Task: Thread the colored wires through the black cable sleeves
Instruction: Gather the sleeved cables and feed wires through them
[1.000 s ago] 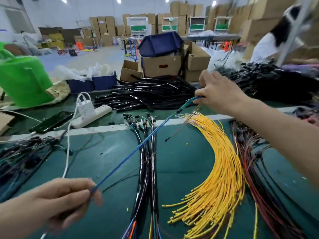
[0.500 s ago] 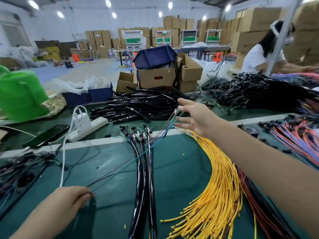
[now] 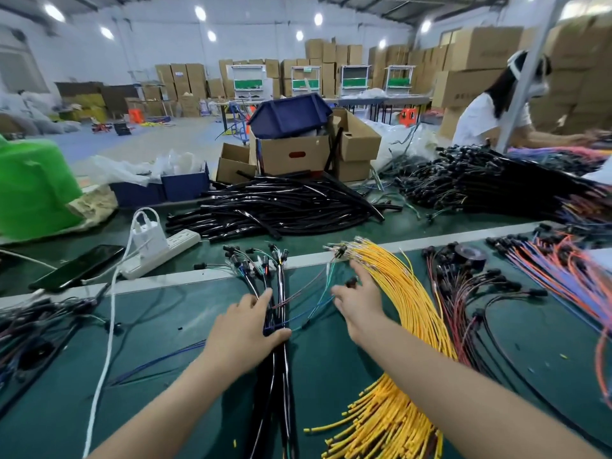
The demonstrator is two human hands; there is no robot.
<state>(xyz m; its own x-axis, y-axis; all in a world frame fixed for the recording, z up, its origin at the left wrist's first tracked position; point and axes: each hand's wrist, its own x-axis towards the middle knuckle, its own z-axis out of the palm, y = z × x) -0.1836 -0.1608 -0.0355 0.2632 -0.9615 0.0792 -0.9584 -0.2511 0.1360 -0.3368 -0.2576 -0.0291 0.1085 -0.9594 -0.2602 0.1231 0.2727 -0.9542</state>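
Now colored wires (image 3: 326, 286) run 7-to-1 o'clock, at 9 o'clock of the nearer, empty, spread right hand (image 3: 359, 309), while flat left hand (image 3: 241, 332) pins black sleeves (image 3: 281, 376).

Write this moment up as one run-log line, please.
left hand: pressing on black sleeved bundle | right hand: open, by yellow wires | loose colored wires: on mat between hands

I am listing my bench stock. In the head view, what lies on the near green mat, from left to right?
Dark wire tangle, white cable, black sleeved bundle, yellow wires, dark red wires, orange and blue wires.
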